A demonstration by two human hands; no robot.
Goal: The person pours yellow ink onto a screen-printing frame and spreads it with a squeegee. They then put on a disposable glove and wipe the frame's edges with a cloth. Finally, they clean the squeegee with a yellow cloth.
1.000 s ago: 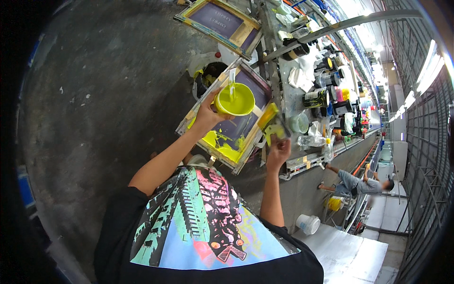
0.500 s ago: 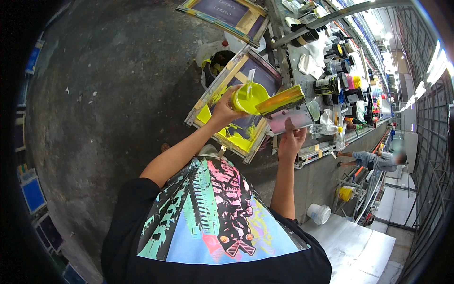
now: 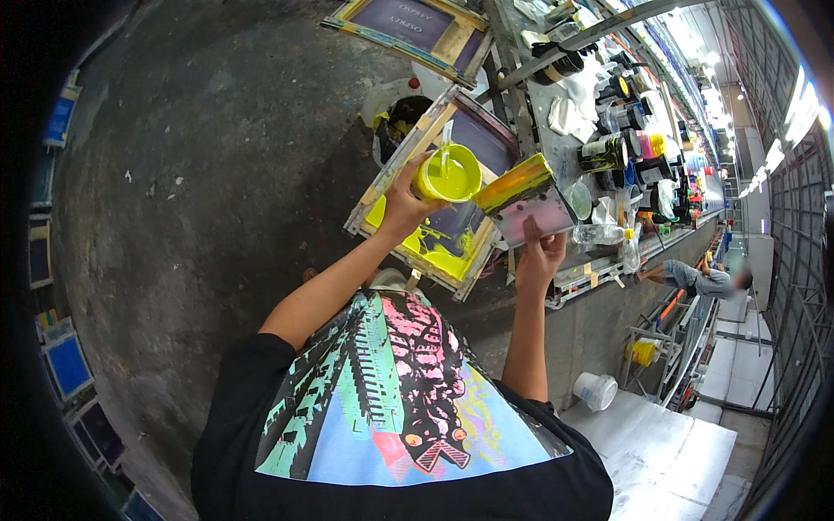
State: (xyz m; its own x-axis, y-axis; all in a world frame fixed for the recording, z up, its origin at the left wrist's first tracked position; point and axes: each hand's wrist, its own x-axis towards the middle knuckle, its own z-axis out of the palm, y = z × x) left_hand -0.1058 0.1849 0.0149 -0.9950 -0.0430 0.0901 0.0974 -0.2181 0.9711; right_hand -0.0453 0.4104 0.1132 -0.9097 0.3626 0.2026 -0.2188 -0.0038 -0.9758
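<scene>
My left hand (image 3: 401, 203) grips a small tub (image 3: 447, 174) filled with yellow-green ink, with a stick standing in it. The tub is held over a wooden-framed printing screen (image 3: 395, 178) that has yellow ink pooled on its lower mesh. My right hand (image 3: 539, 253) holds a flat scraper card (image 3: 527, 201), its upper edge smeared with yellow and orange ink, right beside the tub and above the screen's right side.
A long workbench (image 3: 608, 260) with several ink jars, rags and bottles runs along the right. A second framed screen (image 3: 408, 26) lies at the top. A white bucket (image 3: 594, 391) stands on the floor lower right. Another person (image 3: 699, 280) works farther right. Blue frames (image 3: 65, 365) line the left.
The view has swung, so the screen sits more central. My right hand has raised the scraper card level beside the tub; earlier it was lower at the screen's edge. The left hand keeps the tub.
</scene>
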